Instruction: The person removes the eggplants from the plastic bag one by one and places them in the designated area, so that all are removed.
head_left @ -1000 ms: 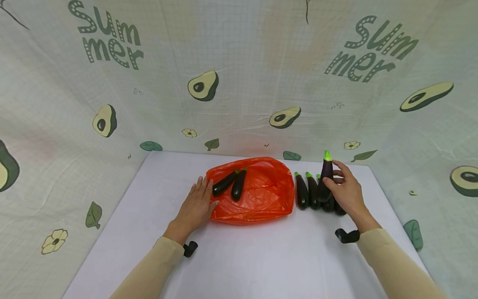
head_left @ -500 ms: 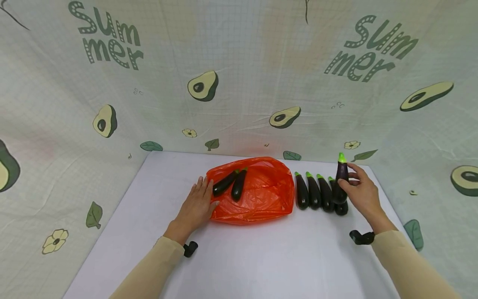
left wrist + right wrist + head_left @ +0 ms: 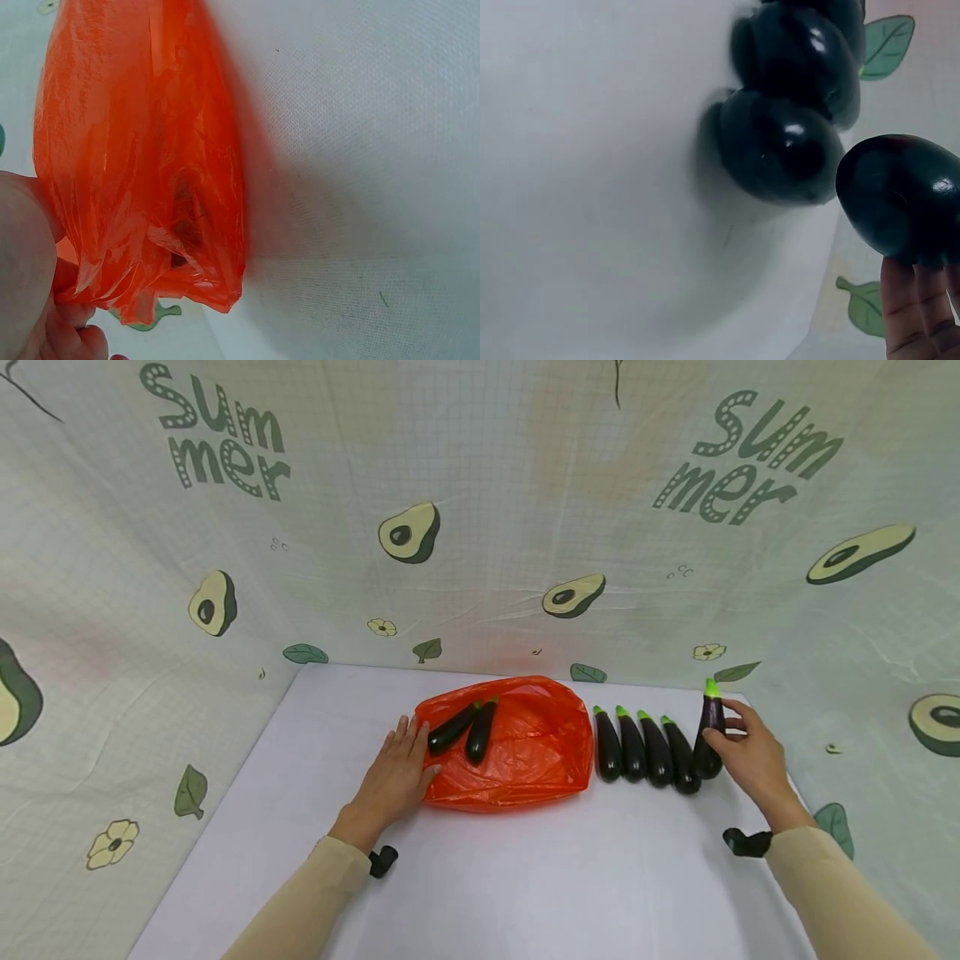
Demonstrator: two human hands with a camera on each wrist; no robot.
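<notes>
Two dark eggplants lie in the left part of an open red plastic bag. At the bag's left edge rests my left hand, fingers extended; the left wrist view shows it against the bag. My right hand pinches an eggplant between thumb and fingers, green stem up. In the right wrist view that eggplant hangs beside the fingers. Several eggplants lie side by side in a row between the bag and my right hand.
The white table reaches back to a hanging cloth printed with avocados, leaves and lettering. More of this cloth stands at the left and right sides.
My right hand has moved right with its eggplant, from above the row to the row's right end, and lower. The left hand and the bag have stayed in place.
</notes>
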